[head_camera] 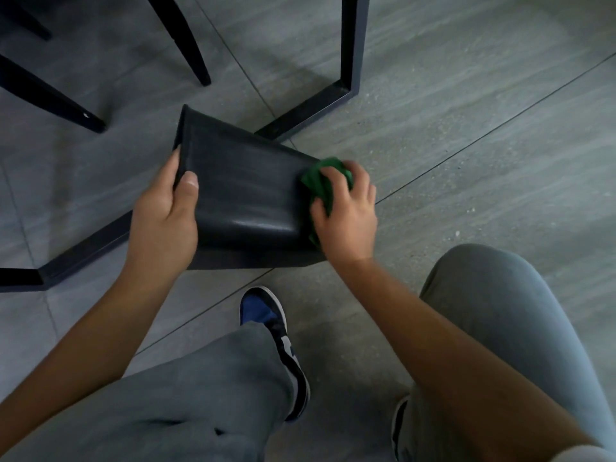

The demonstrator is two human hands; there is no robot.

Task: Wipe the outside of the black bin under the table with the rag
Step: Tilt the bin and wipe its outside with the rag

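Black bin [243,191] is lying tipped on the floor [466,111], mid-frame, just beside the bench frame [333,105] at 12 o'clock. Left hand [166,215] is clamping the rim at 9 o'clock, thumb on the outer wall. Right hand [346,211] is closing on the green rag [325,181], pressing it at the base end, 3 o'clock. Judging progress: mid-wipe, the upward face looking glossy; the underside and far faces probably remain, can't confirm.

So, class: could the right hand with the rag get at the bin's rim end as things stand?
Probably yes: the bin side between rag and rim is bare; only the left hand gripping that end blocks part.
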